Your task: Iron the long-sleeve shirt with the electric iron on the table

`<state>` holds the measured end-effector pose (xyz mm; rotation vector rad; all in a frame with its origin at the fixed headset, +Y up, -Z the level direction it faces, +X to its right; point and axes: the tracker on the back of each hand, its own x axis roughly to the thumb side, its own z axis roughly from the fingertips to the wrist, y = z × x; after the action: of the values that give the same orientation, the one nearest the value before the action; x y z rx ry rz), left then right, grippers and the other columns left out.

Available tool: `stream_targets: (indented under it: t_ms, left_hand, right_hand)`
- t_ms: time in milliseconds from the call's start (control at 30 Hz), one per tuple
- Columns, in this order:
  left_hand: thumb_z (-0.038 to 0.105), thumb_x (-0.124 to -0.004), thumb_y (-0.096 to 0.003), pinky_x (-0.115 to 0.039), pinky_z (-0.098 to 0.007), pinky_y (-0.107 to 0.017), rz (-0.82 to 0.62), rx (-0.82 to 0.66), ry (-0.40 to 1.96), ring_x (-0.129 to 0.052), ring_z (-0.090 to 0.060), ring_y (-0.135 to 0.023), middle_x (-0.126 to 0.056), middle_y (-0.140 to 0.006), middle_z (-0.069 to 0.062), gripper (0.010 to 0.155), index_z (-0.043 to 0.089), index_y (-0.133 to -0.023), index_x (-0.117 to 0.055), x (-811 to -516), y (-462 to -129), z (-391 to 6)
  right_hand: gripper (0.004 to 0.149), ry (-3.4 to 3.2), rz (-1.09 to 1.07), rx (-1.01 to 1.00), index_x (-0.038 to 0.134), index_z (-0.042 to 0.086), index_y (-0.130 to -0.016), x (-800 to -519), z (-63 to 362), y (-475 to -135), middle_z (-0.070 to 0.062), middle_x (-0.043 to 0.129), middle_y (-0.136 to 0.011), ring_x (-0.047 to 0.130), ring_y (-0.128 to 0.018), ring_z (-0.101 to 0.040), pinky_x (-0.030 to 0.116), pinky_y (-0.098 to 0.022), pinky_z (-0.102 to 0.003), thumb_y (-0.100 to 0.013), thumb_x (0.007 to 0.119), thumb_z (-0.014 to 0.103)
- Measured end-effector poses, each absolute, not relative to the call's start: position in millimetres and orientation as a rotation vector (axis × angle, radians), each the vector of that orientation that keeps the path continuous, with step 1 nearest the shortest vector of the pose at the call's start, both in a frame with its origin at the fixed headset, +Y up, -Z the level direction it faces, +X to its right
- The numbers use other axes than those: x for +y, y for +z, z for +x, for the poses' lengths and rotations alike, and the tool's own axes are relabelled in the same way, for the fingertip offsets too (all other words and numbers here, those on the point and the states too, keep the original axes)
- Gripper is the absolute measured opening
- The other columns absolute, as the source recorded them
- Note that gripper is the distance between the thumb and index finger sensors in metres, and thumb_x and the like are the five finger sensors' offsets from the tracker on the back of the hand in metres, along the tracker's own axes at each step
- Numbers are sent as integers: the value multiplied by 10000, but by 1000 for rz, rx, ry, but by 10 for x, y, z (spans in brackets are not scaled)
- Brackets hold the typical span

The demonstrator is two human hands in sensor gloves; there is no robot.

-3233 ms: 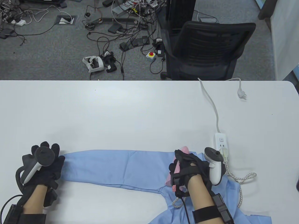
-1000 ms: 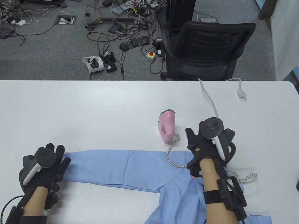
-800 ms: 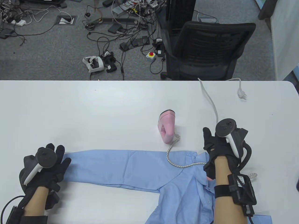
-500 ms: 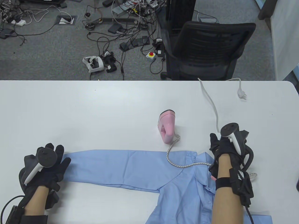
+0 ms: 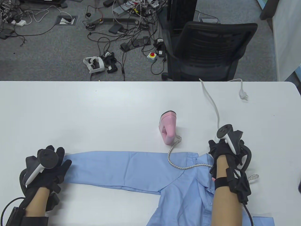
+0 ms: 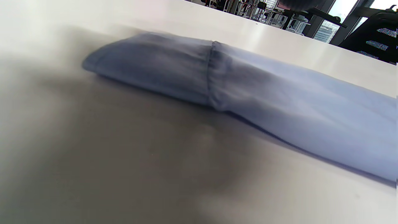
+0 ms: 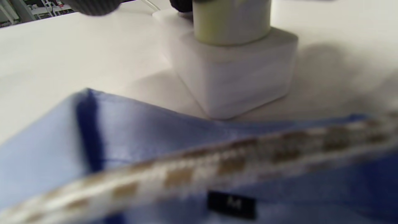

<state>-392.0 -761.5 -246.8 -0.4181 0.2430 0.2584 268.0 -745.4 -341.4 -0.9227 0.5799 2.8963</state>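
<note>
The light blue long-sleeve shirt (image 5: 150, 169) lies flat on the white counter (image 5: 94, 110), 1 sleeve stretched out toward the left and the body running off the near edge. The left hand (image 5: 47, 168) rests with straight, spread fingers on the cuff end of that sleeve, pressing it down; it grips nothing. In the left wrist view the cuff (image 6: 155, 67) lies flat on the counter, its seam showing.

The pink electric iron (image 5: 168, 128) stands on the counter just beyond the shirt, well apart from both hands. Its braided cord (image 5: 185, 167) trails from the iron across the shirt's collar area toward the right hand (image 5: 223, 150).

The right hand sits over the white power strip (image 7: 230, 71) beside the collar, but the tracker and glove cover the fingers (I cannot tell whether they are curled on the plug (image 7: 231, 20) or relaxed). In the right wrist view a pale plug sits in the strip, with dark fingertips just behind it.
</note>
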Motion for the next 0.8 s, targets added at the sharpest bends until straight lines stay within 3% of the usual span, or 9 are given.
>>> stream_targets:
  t_ms: [133, 267, 667, 800]
  left_hand:
    - [624, -525, -539, 20, -629, -659, -422, 244, 255, 72, -313, -1036, 5, -1186, -29, 701, 341, -1109, -231, -7612, -2466, -3913]
    - [627, -523, -540, 22, -630, -659, -435, 237, 251, 77, -313, -1035, 5, -1186, -29, 700, 344, -1109, -229, -7599, -2464, -3884]
    - [628, -523, -539, 21, -630, -659, -425, 203, 239, 76, -313, -1035, 6, -1185, -28, 704, 343, -1108, -222, -7562, -2448, -3772]
    - [626, -527, -537, 16, -630, -661, -369, 189, 250, 66, -314, -1039, 0, -1189, -29, 703, 343, -1106, -227, -7511, -2439, -3770]
  right_hand:
    - [803, 3191, -837, 652, 414, 212, -980, -7476, 2493, -3508, -42, 313, -1045, 204, -1018, -386, 386, -678, -662, -327, 598, 641]
    - [836, 3150, -835, 548, 472, 142, -953, -7492, 2460, -3560, -99, 345, -1025, 271, -1002, -416, 455, -673, -642, -309, 634, 650]
    - [843, 3011, -835, 601, 432, 161, -952, -7492, 2576, -3533, -104, 331, -1015, 294, -998, -431, 482, -661, -655, -306, 646, 659]
    - [860, 2916, -834, 645, 339, 222, -984, -7504, 2659, -3443, -55, 231, -1041, 166, -1003, -408, 372, -675, -664, -309, 603, 685]
